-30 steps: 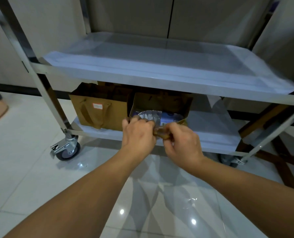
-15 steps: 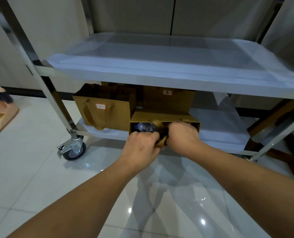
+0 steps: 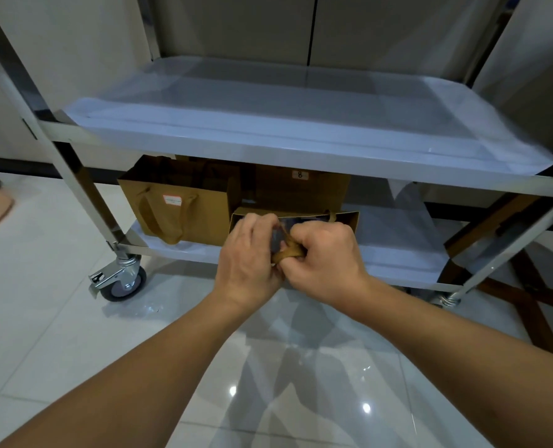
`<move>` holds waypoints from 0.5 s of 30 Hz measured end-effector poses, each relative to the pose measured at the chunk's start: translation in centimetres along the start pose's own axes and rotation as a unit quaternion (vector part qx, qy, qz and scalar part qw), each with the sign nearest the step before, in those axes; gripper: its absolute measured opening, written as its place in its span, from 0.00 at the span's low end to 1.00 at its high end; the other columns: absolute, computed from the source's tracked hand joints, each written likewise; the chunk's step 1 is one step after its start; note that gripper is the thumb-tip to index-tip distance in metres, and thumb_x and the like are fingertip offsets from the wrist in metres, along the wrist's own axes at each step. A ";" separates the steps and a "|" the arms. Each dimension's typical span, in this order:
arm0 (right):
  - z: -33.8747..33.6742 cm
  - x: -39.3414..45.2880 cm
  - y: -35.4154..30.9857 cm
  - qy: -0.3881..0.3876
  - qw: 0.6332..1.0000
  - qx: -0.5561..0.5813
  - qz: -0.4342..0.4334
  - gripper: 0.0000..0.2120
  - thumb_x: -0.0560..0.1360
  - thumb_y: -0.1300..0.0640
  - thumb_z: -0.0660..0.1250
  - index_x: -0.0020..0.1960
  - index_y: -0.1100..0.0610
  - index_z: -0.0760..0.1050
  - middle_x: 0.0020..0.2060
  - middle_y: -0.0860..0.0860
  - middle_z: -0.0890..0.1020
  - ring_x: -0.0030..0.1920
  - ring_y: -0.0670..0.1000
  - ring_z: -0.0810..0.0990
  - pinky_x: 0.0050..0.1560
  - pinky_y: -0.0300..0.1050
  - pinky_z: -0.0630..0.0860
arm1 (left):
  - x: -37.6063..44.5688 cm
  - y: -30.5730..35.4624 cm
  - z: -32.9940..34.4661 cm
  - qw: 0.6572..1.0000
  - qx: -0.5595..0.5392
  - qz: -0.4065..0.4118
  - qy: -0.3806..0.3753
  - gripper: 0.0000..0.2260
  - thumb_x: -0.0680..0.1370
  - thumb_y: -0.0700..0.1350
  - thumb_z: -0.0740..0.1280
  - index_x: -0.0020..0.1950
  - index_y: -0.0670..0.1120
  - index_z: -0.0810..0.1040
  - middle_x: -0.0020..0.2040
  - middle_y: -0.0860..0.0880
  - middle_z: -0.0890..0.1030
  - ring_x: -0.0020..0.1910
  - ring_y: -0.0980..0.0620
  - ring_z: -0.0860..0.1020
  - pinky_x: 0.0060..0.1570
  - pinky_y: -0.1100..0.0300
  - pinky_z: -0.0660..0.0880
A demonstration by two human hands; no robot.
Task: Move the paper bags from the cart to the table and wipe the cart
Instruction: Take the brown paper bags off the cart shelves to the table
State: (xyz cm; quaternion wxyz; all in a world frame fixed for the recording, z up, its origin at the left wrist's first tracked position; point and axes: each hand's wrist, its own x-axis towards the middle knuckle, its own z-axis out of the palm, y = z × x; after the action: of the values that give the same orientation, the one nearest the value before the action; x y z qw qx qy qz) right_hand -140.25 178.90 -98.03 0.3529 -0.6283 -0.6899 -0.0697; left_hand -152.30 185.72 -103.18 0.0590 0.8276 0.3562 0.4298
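Three brown paper bags sit on the lower shelf [image 3: 397, 263] of the steel cart [image 3: 84, 202]. Left bag [image 3: 184, 205]: upright, at the shelf's left end, white label on its front face, ribbon handles hanging down over that face. Rear bag [image 3: 301, 189]: upright, behind and to the right of the left bag, small white tag near its top edge marked with what looks like an "8". Front bag [image 3: 346, 218]: at the shelf's front edge, lower than the other two, just right of the left bag; its mouth shows a dark, partly shiny content that cannot be identified from this view.

Left hand [image 3: 249, 257]: fingers curled at the near edge of the front bag, against the ribbon handle [image 3: 289, 252]. Whether the fingers close round the handle or only the bag's rim is hidden by the hand's own back. Right hand [image 3: 326, 250]: fingers curled into a fist round the same brown ribbon handle, a loop of which emerges between the two hands. Hands touch each other at the handle.

Upper shelf [image 3: 301, 118]: covered in a pale translucent film, bare of objects. Caster wheel [image 3: 123, 279] with brake tab at the cart's front left leg, standing on glossy white floor tiles [image 3: 58, 334]. Dark wooden crossed frame [image 3: 527, 295] visible at right behind the cart.
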 end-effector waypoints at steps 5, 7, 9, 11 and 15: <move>-0.3 -1.1 -2.3 0.030 0.996 0.079 0.028 0.06 0.67 0.61 0.65 0.32 0.55 0.75 0.26 0.47 0.73 0.28 0.44 0.69 0.29 0.39 0.68 | 0.1 2.5 -2.0 0.999 -0.049 -0.008 -0.018 0.14 0.77 0.49 0.62 0.54 0.43 0.80 0.53 0.43 0.81 0.57 0.48 0.76 0.55 0.48 0.78; -2.4 0.5 -3.7 0.014 0.991 0.094 0.098 0.09 0.66 0.61 0.67 0.30 0.52 0.72 0.24 0.46 0.72 0.27 0.46 0.70 0.28 0.42 0.68 | 1.5 4.6 -4.4 0.979 -0.141 -0.118 -0.084 0.14 0.77 0.52 0.60 0.50 0.48 0.82 0.48 0.47 0.83 0.53 0.48 0.80 0.54 0.47 0.79; -5.3 2.8 -5.1 -0.046 0.973 0.104 0.199 0.16 0.69 0.61 0.68 0.30 0.46 0.65 0.25 0.42 0.69 0.28 0.45 0.70 0.31 0.41 0.65 | 3.9 6.8 -6.6 0.952 -0.188 -0.210 -0.117 0.10 0.77 0.50 0.61 0.45 0.54 0.82 0.40 0.52 0.82 0.44 0.53 0.81 0.46 0.55 0.79; -8.4 4.7 -6.2 -0.128 0.950 0.099 0.266 0.18 0.72 0.59 0.68 0.32 0.44 0.63 0.27 0.42 0.70 0.32 0.45 0.71 0.34 0.39 0.64 | 6.6 9.0 -9.4 0.940 -0.173 -0.248 -0.154 0.08 0.75 0.41 0.65 0.47 0.53 0.81 0.34 0.57 0.79 0.35 0.61 0.77 0.39 0.70 0.73; -14.9 7.3 -8.4 -0.171 0.890 0.199 0.374 0.13 0.75 0.58 0.69 0.56 0.46 0.74 0.42 0.43 0.79 0.40 0.44 0.78 0.40 0.39 0.74 | 10.4 12.0 -14.4 0.909 -0.145 -0.334 -0.203 0.07 0.76 0.37 0.70 0.44 0.50 0.78 0.25 0.54 0.71 0.25 0.58 0.70 0.27 0.68 0.65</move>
State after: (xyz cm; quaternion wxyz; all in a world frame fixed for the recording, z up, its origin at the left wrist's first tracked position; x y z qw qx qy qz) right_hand -141.69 175.08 -79.88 0.3470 -0.7584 -0.4533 0.3146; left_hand -152.79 180.52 -82.35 0.3896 0.7120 0.5256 0.2549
